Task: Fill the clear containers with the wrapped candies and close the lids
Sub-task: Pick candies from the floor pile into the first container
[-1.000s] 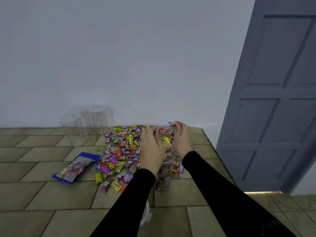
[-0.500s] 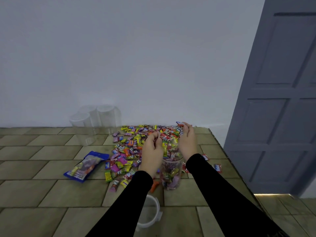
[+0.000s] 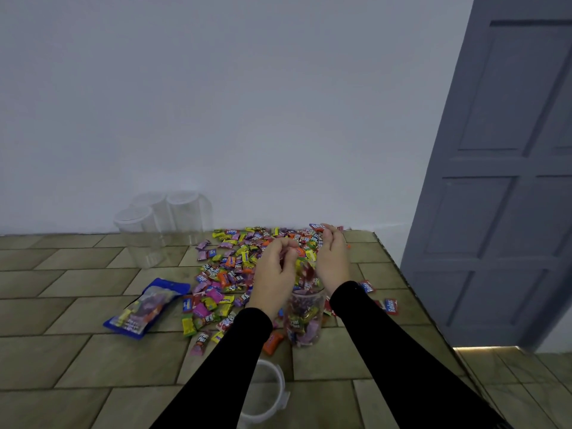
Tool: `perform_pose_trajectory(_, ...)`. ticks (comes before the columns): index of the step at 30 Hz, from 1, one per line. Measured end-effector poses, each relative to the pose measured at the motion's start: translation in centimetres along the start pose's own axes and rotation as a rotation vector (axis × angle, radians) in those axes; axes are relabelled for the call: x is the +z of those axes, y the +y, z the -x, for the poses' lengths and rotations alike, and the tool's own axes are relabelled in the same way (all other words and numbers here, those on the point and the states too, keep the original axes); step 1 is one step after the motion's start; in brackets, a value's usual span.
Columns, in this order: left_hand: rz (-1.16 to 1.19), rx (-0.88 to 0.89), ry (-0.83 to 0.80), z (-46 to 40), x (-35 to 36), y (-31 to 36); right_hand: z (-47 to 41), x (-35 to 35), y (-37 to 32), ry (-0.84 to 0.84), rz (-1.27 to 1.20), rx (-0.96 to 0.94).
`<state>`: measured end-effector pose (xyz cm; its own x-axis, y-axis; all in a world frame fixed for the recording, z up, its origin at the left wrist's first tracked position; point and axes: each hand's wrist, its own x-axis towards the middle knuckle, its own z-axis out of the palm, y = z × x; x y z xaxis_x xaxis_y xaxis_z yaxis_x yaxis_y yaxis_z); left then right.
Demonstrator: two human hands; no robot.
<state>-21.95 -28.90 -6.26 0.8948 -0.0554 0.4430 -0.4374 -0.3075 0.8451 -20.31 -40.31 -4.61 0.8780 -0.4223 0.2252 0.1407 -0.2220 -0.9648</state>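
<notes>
your left hand (image 3: 274,274) and right hand (image 3: 331,262) hover cupped together over an open clear container (image 3: 305,318) on the tiled desk (image 3: 93,360), fingers curled around wrapped candies (image 3: 305,267) spilling into it. the container is partly full. a loose candy pile (image 3: 235,264) lies just behind it. its lid (image 3: 266,394) rests near you.

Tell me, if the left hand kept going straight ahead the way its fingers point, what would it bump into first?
Most likely the heap of wrapped candies lying just beyond the left hand, which hovers by the mouth of the clear container. Depth is hard to judge here, so it might pass above them and reach the white wall.
</notes>
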Motion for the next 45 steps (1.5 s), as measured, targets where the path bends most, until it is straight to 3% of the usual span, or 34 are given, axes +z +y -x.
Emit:
perform_pose_trajectory(13,0.233,-0.102,0.022,-0.5,-0.4,0.1,0.2,-0.2,0.2,-0.031,0.017,-0.034)
perform_pose_trajectory(19,0.302,-0.11,0.117,1.0,0.3,-1.3,0.4,-0.2,0.1,-0.025,0.021,-0.055)
perform_pose_trajectory(23,0.473,-0.405,-0.012,1.7,2.3,-2.8,0.5,-0.2,0.0,-0.054,0.018,-0.067)
perform_pose_trajectory(26,0.696,-0.548,0.09,1.2,3.3,-3.0,0.5,-0.3,0.0,-0.094,0.029,-0.086)
perform_pose_trajectory(36,0.725,-0.542,0.161,0.8,3.9,-4.0,0.4,-1.0,0.3,-0.273,0.04,-0.09)
perform_pose_trajectory(41,0.724,-0.573,0.123,0.8,4.2,-4.8,0.2,-1.4,0.5,-0.353,-0.082,-0.01)
perform_pose_trajectory(45,0.732,-0.582,0.114,0.9,3.8,-3.9,0.2,-1.5,0.4,-0.377,-0.034,-0.025)
